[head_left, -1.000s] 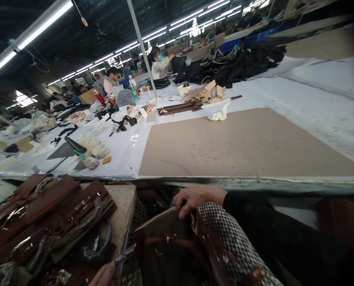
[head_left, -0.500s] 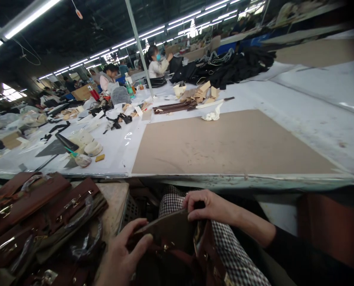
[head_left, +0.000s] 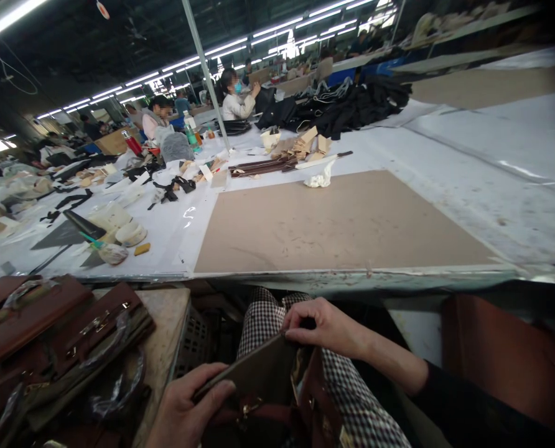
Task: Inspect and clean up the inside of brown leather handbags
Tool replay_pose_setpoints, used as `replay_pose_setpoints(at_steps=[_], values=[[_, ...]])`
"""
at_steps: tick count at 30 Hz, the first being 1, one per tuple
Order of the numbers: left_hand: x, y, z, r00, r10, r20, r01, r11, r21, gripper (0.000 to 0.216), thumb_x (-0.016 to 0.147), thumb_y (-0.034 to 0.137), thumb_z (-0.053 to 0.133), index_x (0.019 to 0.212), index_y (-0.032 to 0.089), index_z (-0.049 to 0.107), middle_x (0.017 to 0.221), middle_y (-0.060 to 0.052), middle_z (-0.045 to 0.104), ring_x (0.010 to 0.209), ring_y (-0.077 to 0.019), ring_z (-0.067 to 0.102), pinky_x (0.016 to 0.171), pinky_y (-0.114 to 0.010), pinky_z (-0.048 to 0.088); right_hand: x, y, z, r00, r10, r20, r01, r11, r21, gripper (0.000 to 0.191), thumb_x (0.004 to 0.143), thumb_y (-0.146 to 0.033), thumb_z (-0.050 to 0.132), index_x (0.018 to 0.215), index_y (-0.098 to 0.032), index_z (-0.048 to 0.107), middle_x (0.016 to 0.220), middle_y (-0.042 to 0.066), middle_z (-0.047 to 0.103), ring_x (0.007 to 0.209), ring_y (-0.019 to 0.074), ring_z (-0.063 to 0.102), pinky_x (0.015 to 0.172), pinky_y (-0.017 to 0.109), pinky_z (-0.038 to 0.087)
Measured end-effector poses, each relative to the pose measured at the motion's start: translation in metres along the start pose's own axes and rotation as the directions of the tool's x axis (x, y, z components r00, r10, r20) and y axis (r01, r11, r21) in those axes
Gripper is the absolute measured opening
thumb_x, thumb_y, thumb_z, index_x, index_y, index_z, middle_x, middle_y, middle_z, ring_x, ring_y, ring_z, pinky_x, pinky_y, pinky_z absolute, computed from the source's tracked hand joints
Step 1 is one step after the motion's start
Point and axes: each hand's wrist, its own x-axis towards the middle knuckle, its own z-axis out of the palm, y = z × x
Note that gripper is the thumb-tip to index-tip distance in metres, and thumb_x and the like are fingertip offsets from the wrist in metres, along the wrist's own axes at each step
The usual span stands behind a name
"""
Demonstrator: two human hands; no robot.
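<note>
On my lap lies a handbag (head_left: 263,367) in dark olive and brown, with brass-coloured metal fittings. My left hand (head_left: 191,398) grips the left end of its upper edge, thumb on the near side and fingers behind. At the right end of that edge, my right hand (head_left: 317,323) pinches the rim between thumb and curled fingers. Between the hands the bag's dark panel stands tilted, and part of a lighter inside shows below my right hand. The bag's lower part runs out of the picture.
Several brown handbags (head_left: 48,330) are piled on a board at my left. Ahead, a white worktable (head_left: 445,162) carries a tan sheet (head_left: 343,224), a crumpled white scrap (head_left: 321,177), a brush (head_left: 102,246) and black material (head_left: 352,106). A brown case-like object (head_left: 501,342) stands right. Co-workers sit beyond.
My view has turned slightly to the right, so the table and bags sit further left. Both hands keep their hold on the bag's edge, and its panel shows more plainly.
</note>
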Motion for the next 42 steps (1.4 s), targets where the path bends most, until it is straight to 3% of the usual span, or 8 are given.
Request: replay_pose_setpoints(at_steps=[8, 14, 17, 19, 26, 30, 36, 42], values=[[0.005, 0.010, -0.010, 0.977, 0.172, 0.126, -0.207, 0.909, 0.361, 0.035, 0.092, 0.050, 0.059, 0.106, 0.025, 0.079, 0.102, -0.003, 0.079, 0.094, -0.0236, 0.072, 0.077, -0.023, 0.057, 0.001, -0.001, 0.021, 0.995, 0.020, -0.100, -0.039, 0.981, -0.192, 0.015, 0.082, -0.027, 0.066, 0.069, -0.020, 0.061, 0.081, 0.002, 0.075, 0.075, 0.0186, 0.067, 0.072, 0.029, 0.048], [0.012, 0.052, 0.000, 0.936, 0.169, 0.309, -0.352, 0.500, 0.791, 0.030, 0.099, 0.045, 0.052, 0.100, 0.025, 0.075, 0.091, -0.006, 0.079, 0.086, -0.0273, 0.075, 0.072, -0.028, 0.049, 0.001, -0.010, 0.025, 0.991, 0.054, -0.126, -0.075, 0.982, -0.173, 0.016, 0.082, -0.030, 0.064, 0.070, -0.021, 0.060, 0.078, 0.002, 0.073, 0.073, 0.0188, 0.066, 0.070, 0.028, 0.048], [0.022, 0.063, 0.020, 0.921, 0.141, 0.363, -0.389, 0.286, 0.876, 0.025, 0.096, 0.043, 0.060, 0.103, 0.021, 0.071, 0.099, -0.011, 0.079, 0.093, -0.0339, 0.074, 0.075, -0.035, 0.049, 0.000, -0.014, 0.026, 0.993, 0.038, -0.116, -0.055, 0.988, -0.147, 0.016, 0.082, -0.030, 0.064, 0.069, -0.021, 0.060, 0.079, 0.002, 0.074, 0.074, 0.0191, 0.066, 0.070, 0.029, 0.049], [0.031, 0.062, 0.033, 0.903, 0.172, 0.395, -0.426, 0.230, 0.875, 0.024, 0.098, 0.040, 0.057, 0.104, 0.020, 0.070, 0.097, -0.011, 0.078, 0.091, -0.0329, 0.074, 0.074, -0.034, 0.049, 0.000, -0.015, 0.027, 0.995, 0.004, -0.100, -0.018, 0.991, -0.134, 0.017, 0.082, -0.030, 0.064, 0.069, -0.021, 0.060, 0.080, 0.002, 0.074, 0.074, 0.0190, 0.067, 0.071, 0.029, 0.049], [0.056, 0.042, 0.040, 0.839, 0.281, 0.467, -0.544, 0.387, 0.744, 0.039, 0.103, 0.039, 0.050, 0.074, 0.021, 0.068, 0.065, 0.001, 0.066, 0.060, -0.0169, 0.060, 0.055, -0.025, 0.033, -0.002, -0.015, 0.022, 0.998, -0.046, -0.041, 0.044, 0.998, -0.049, 0.017, 0.083, -0.027, 0.067, 0.069, -0.020, 0.060, 0.084, 0.002, 0.075, 0.079, 0.0185, 0.068, 0.073, 0.028, 0.050], [0.055, 0.036, 0.028, 0.800, 0.270, 0.536, -0.597, 0.448, 0.665, 0.038, 0.105, 0.038, 0.044, 0.079, 0.020, 0.066, 0.068, 0.001, 0.064, 0.060, -0.0149, 0.055, 0.055, -0.024, 0.031, -0.001, -0.013, 0.021, 1.000, -0.016, -0.013, 0.016, 0.999, -0.050, 0.016, 0.082, -0.026, 0.068, 0.069, -0.019, 0.062, 0.081, 0.002, 0.074, 0.076, 0.0184, 0.067, 0.071, 0.028, 0.049], [0.032, 0.032, -0.002, 0.882, 0.162, 0.443, -0.462, 0.487, 0.742, 0.040, 0.106, 0.039, 0.038, 0.083, 0.022, 0.066, 0.074, -0.001, 0.066, 0.069, -0.0172, 0.060, 0.062, -0.024, 0.035, 0.000, -0.010, 0.021, 1.000, 0.030, -0.003, -0.030, 0.997, -0.068, 0.012, 0.081, -0.023, 0.068, 0.070, -0.019, 0.065, 0.080, 0.001, 0.074, 0.076, 0.0187, 0.067, 0.071, 0.028, 0.049], [0.001, 0.034, -0.041, 0.927, -0.037, 0.372, -0.244, 0.694, 0.677, 0.039, 0.102, 0.045, 0.043, 0.090, 0.020, 0.071, 0.083, -0.001, 0.071, 0.079, -0.0182, 0.063, 0.069, -0.022, 0.043, 0.003, -0.013, 0.023, 0.999, 0.048, -0.005, -0.048, 0.995, -0.083, 0.014, 0.080, -0.019, 0.068, 0.068, -0.019, 0.062, 0.078, 0.001, 0.073, 0.075, 0.0191, 0.066, 0.070, 0.028, 0.047]])
